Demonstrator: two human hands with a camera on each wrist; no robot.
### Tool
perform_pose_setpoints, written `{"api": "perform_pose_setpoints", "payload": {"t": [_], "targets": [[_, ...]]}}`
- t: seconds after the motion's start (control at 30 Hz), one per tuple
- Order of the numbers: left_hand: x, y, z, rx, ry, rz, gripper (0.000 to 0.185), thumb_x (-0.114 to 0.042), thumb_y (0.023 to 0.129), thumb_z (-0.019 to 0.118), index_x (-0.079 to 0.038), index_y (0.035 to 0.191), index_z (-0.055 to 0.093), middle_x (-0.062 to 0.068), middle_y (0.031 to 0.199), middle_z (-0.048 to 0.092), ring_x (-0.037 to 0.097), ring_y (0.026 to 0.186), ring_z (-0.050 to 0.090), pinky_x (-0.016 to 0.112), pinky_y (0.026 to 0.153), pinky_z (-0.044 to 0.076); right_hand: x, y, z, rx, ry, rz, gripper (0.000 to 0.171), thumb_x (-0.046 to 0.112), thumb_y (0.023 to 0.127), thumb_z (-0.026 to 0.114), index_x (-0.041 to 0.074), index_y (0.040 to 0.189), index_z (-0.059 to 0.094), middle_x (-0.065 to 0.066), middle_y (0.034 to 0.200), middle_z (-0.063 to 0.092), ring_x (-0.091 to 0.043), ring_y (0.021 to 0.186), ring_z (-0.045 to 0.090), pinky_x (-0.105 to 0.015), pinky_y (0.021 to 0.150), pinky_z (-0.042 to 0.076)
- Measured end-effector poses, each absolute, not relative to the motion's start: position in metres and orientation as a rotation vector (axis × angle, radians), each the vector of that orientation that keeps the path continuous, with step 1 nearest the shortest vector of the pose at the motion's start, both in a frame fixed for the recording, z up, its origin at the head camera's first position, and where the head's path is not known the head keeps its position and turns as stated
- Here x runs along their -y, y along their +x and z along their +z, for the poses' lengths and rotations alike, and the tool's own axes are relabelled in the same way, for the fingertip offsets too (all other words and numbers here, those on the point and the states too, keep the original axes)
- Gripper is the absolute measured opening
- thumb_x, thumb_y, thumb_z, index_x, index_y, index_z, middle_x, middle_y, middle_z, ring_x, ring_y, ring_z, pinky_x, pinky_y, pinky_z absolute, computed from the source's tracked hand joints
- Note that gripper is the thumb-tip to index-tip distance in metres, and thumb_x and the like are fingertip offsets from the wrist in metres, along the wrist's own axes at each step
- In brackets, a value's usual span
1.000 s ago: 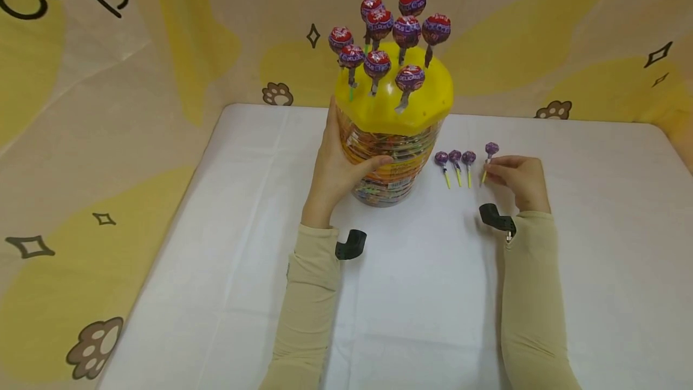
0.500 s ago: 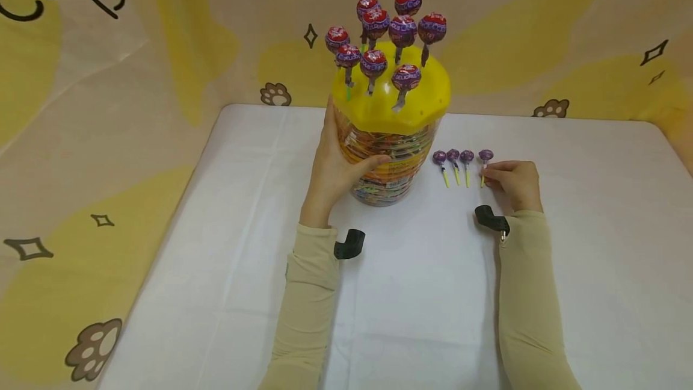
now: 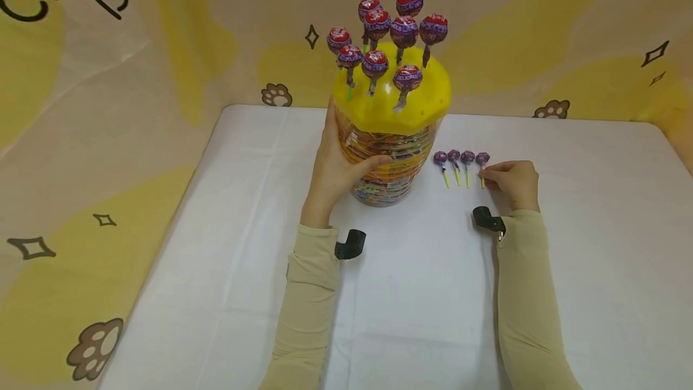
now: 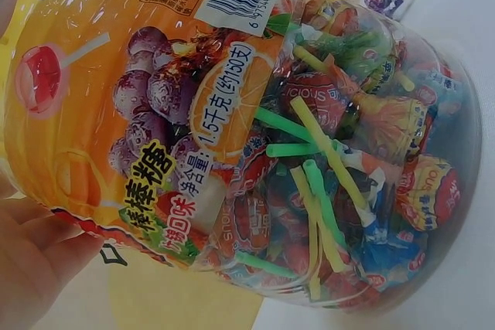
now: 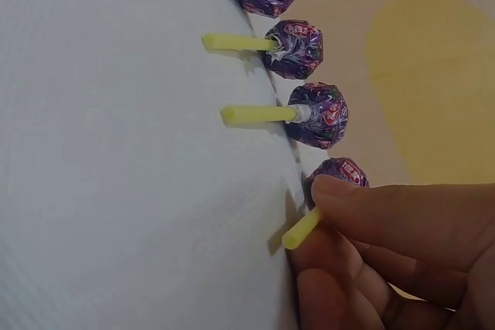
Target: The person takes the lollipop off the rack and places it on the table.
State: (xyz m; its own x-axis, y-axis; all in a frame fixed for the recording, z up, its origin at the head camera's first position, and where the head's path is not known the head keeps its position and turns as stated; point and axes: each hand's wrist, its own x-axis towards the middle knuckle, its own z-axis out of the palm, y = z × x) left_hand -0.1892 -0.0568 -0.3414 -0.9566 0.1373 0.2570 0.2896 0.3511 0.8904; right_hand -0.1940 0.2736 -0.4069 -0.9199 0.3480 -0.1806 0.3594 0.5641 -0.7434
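A clear jar of wrapped lollipops [image 3: 387, 164] with a yellow lid [image 3: 428, 110] stands on the table. Several red-and-purple lollipops [image 3: 407, 79] stick up from the lid. My left hand [image 3: 337, 167] grips the jar's left side, thumb across the front; the fingers behind it are hidden. To the right of the jar, my right hand [image 3: 511, 184] pinches a purple-wrapped lollipop [image 3: 483, 158] by its yellow stick, at the table top. Beside it lie three similar lollipops [image 3: 454, 156] in a row, sticks toward me. In the right wrist view, thumb and finger hold the pinched lollipop [image 5: 344, 169] just below its head.
A white cloth [image 3: 422, 294] covers the table. Behind and to the left hangs a yellow-and-beige printed backdrop [image 3: 514, 47] with paw prints. A black wrist mount [image 3: 351, 245] sits on the left sleeve, another mount [image 3: 488, 219] on the right.
My right hand has moved slightly left with the pinched lollipop, bringing it down and closer to the row of three. The left hand and jar keep their place.
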Motion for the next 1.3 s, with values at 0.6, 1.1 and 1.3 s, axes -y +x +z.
{"api": "perform_pose_setpoints", "payload": {"t": [0.6, 1.1, 1.3], "targets": [[0.056, -0.188, -0.34, 2.473, -0.365, -1.683, 0.119, -0.031, 0.074, 0.082, -0.029, 0.151, -0.008, -0.005, 0.157, 0.008, 0.017, 0.142, 0.014, 0.045, 0.115, 0.017, -0.275, -0.191, -0.397, -2.847, 0.674, -1.376, 0.038, 0.023, 0.085, 0.071, -0.008, 0.108, 0.068, 0.024, 0.053, 0.054, 0.003, 0.059, 0.055, -0.015, 0.065, 0.043], [0.057, -0.187, -0.34, 2.481, -0.377, -1.669, 0.119, -0.038, 0.073, 0.08, -0.024, 0.152, -0.007, -0.003, 0.158, 0.008, 0.018, 0.143, 0.013, 0.046, 0.115, 0.017, -0.254, -0.188, -0.368, -2.758, 0.564, -1.997, 0.033, 0.015, 0.085, 0.071, -0.008, 0.108, 0.066, 0.02, 0.069, 0.064, -0.003, 0.066, 0.065, -0.016, 0.076, 0.053], [0.056, -0.188, -0.341, 2.469, -0.385, -1.677, 0.118, -0.037, 0.074, 0.08, -0.026, 0.152, -0.007, -0.002, 0.157, 0.009, 0.018, 0.143, 0.014, 0.046, 0.115, 0.017, -0.237, -0.183, -0.348, -2.477, 0.33, -2.555, 0.015, 0.001, 0.08, 0.073, -0.007, 0.093, 0.071, -0.002, 0.075, 0.069, -0.013, 0.067, 0.067, -0.017, 0.068, 0.055]]}}
